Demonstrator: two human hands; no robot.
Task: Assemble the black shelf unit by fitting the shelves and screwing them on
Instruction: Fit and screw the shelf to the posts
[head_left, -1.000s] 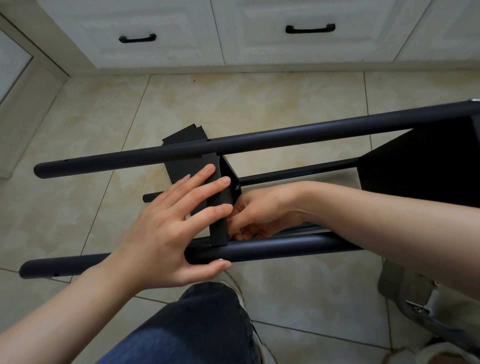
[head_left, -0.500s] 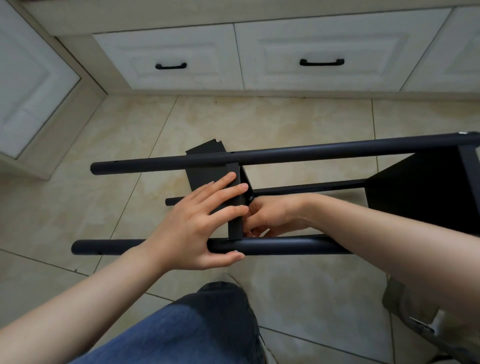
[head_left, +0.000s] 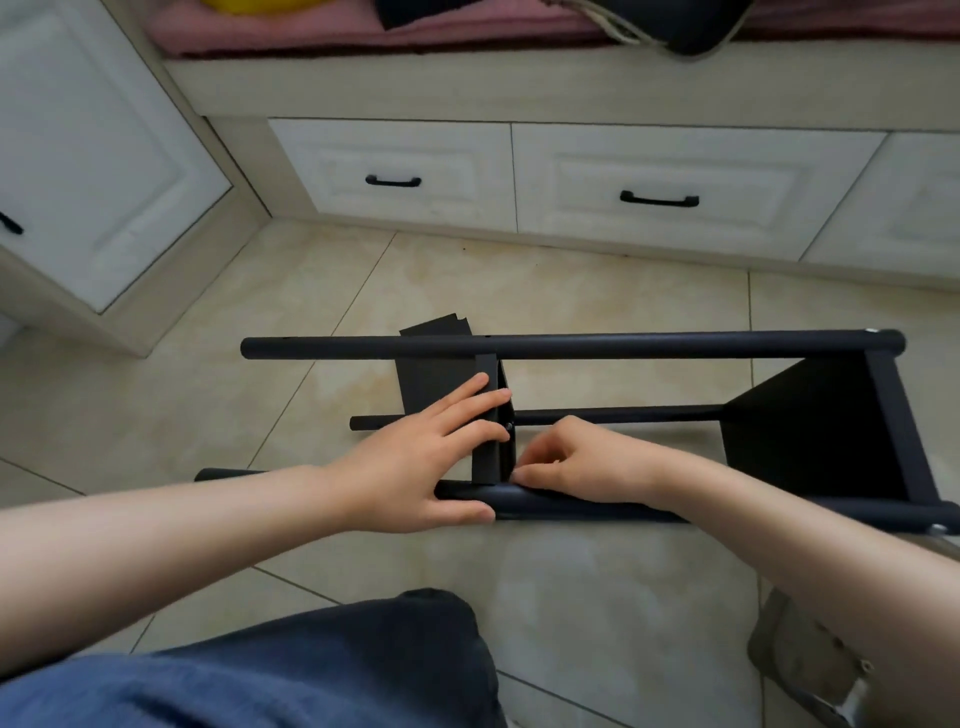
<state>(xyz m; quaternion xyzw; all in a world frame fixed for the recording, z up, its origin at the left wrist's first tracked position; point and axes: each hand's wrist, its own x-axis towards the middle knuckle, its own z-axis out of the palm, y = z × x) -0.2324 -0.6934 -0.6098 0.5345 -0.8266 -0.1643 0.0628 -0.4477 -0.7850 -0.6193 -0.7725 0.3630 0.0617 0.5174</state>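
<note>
The black shelf unit lies on its side on the tiled floor, with a far pole (head_left: 623, 345), a thin back pole (head_left: 613, 414) and a near pole (head_left: 550, 508). One shelf (head_left: 810, 431) sits fixed at the right end. A middle shelf (head_left: 431, 371) stands between the poles. My left hand (head_left: 415, 460) presses flat on it with straight fingers, thumb along the near pole. My right hand (head_left: 576, 462) is on the shelf's other side, fingers curled, its tips pinching a small screw where the shelf meets the near pole. Another screw head (head_left: 508, 427) shows on the shelf's edge.
White drawers with black handles (head_left: 658, 199) run along the back under a bench with a pink cushion (head_left: 363, 26). A white cabinet (head_left: 93, 156) stands at the left. My knee in jeans (head_left: 311, 670) fills the bottom; a grey object (head_left: 810, 670) lies at the lower right.
The view has lifted and drawn back, showing more of the drawers and bench. My left hand stays flat on the middle shelf. My right fingertips have dropped to the near pole.
</note>
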